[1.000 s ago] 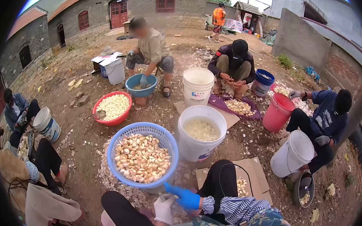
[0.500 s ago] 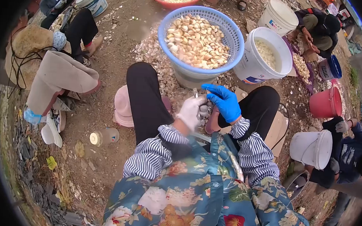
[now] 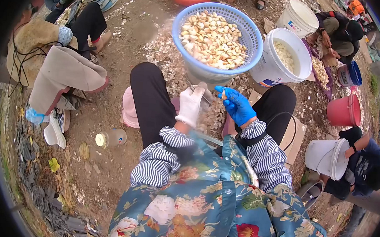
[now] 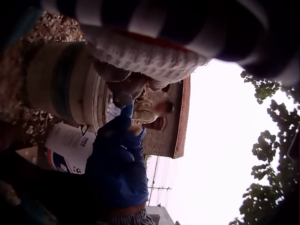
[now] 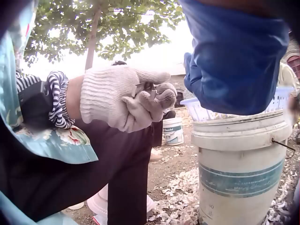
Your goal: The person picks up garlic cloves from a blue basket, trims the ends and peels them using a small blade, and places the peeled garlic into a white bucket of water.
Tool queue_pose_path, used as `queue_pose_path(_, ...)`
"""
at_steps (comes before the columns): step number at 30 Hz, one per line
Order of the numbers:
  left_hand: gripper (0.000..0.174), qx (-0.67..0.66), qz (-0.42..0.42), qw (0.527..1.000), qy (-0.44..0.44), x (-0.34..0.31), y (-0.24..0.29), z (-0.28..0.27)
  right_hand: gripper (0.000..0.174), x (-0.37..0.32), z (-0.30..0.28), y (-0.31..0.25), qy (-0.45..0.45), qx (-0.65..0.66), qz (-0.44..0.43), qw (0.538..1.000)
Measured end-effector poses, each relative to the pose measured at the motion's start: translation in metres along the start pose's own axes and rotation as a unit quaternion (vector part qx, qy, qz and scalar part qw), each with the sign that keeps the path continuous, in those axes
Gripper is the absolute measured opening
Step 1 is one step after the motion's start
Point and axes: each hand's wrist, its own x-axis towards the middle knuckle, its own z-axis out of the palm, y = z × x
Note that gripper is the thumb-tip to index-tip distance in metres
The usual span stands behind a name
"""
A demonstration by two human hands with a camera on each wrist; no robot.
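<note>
My left hand (image 3: 191,103), in a white knit glove, curls its fingers round a small knife (image 5: 138,89); a bit of metal blade shows in the right wrist view. Opposite it, my right hand (image 3: 238,107) in a blue rubber glove pinches a garlic clove (image 3: 223,95) between thumb and fingertips. The two hands are slightly apart, over the ground between my knees. Just beyond them, a light blue basket (image 3: 177,36) full of garlic cloves (image 3: 213,38) sits on top of a white bucket (image 5: 241,154).
To the basket's right stands a white bucket (image 3: 263,73) of peeled cloves in water. Garlic skins (image 3: 162,48) litter the ground. A pink hat (image 3: 130,110) and a jar (image 3: 116,138) lie left of my legs. Other people sit around with buckets, including a red bucket (image 3: 342,110).
The head view has tilted down from the yard to my lap. My hands, close together half a second ago, have drawn apart, and the clove in my right fingertips now shows.
</note>
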Motion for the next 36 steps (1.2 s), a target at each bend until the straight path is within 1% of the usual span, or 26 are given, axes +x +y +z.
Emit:
queue_pose_path(2,0.028,-0.047,0.005,0.999,-0.001,-0.002,0.0,0.001,0.03,0.0,0.0,0.002,-0.001,0.005,0.009,1.0)
queue_pose_path(5,0.023,-0.161,0.024,0.985,-0.064,0.005,-0.017,-0.006,0.03,-0.002,0.005,0.002,0.012,0.001,0.008,1.0)
queue_pose_path(7,0.021,-0.171,0.043,0.98,-0.094,0.003,-0.016,-0.007,0.029,-0.003,0.015,0.0,0.032,0.015,0.014,0.999)
queue_pose_path(8,0.021,-0.176,0.052,0.977,-0.11,0.002,-0.016,-0.007,0.027,-0.002,0.015,0.003,0.056,0.026,0.012,0.998)
queue_pose_path(10,0.024,-0.169,0.067,0.98,-0.084,-0.005,-0.008,0.0,0.023,0.003,0.011,0.011,0.105,0.047,0.008,0.993)
queue_pose_path(11,0.026,-0.165,0.075,0.981,-0.07,-0.008,-0.006,0.003,0.022,0.004,0.006,0.014,0.094,0.038,0.006,0.995)
queue_pose_path(13,0.023,-0.118,0.103,0.985,-0.075,-0.009,-0.005,0.0,0.02,0.009,-0.005,0.02,0.071,0.021,0.003,0.997)
queue_pose_path(14,0.022,-0.094,0.117,0.986,-0.078,-0.009,-0.006,-0.001,0.02,0.013,-0.009,0.023,0.08,0.005,0.013,0.997)
queue_pose_path(17,0.018,-0.046,0.124,0.988,-0.075,-0.012,-0.005,-0.001,0.021,0.021,-0.014,0.029,0.1,-0.032,0.028,0.994)
queue_pose_path(19,0.016,-0.051,0.124,0.988,-0.076,-0.009,-0.012,-0.002,0.021,0.019,-0.004,0.027,0.1,-0.042,0.022,0.994)
queue_pose_path(22,0.013,-0.039,0.125,0.989,-0.063,-0.008,-0.017,-0.001,0.022,0.01,0.013,0.02,0.143,-0.117,0.011,0.983)
queue_pose_path(23,0.012,-0.032,0.126,0.99,-0.057,-0.008,-0.018,0.0,0.023,0.011,0.012,0.02,0.139,-0.13,0.009,0.982)
queue_pose_path(25,0.014,-0.057,0.085,0.995,-0.023,-0.007,-0.021,0.001,0.025,0.013,0.008,0.023,0.13,-0.154,0.005,0.979)
queue_pose_path(26,0.015,-0.069,0.064,0.996,-0.005,-0.006,-0.022,0.002,0.025,0.013,0.006,0.025,0.11,-0.148,0.008,0.983)
queue_pose_path(29,0.015,-0.188,0.017,0.981,0.047,0.009,-0.039,-0.012,0.028,0.016,-0.003,0.033,0.052,-0.134,0.024,0.989)
queue_pose_path(30,0.015,-0.198,0.014,0.978,0.066,0.013,-0.041,-0.016,0.029,0.016,-0.005,0.034,0.036,-0.13,0.034,0.99)
queue_pose_path(32,0.013,-0.141,0.007,0.983,0.118,0.019,-0.046,-0.022,0.033,0.016,-0.009,0.035,0.006,-0.115,0.042,0.992)
queue_pose_path(33,0.013,-0.113,0.004,0.983,0.145,0.021,-0.045,-0.023,0.034,0.011,-0.001,0.029,-0.007,-0.104,0.041,0.994)
queue_pose_path(34,0.012,-0.021,0.038,0.986,0.159,0.023,-0.044,-0.024,0.036,0.007,0.004,0.028,-0.02,-0.093,0.04,0.995)
queue_pose_path(36,0.013,0.082,0.096,0.978,0.168,0.019,-0.036,-0.022,0.038,0.007,0.002,0.027,-0.042,-0.086,0.035,0.995)
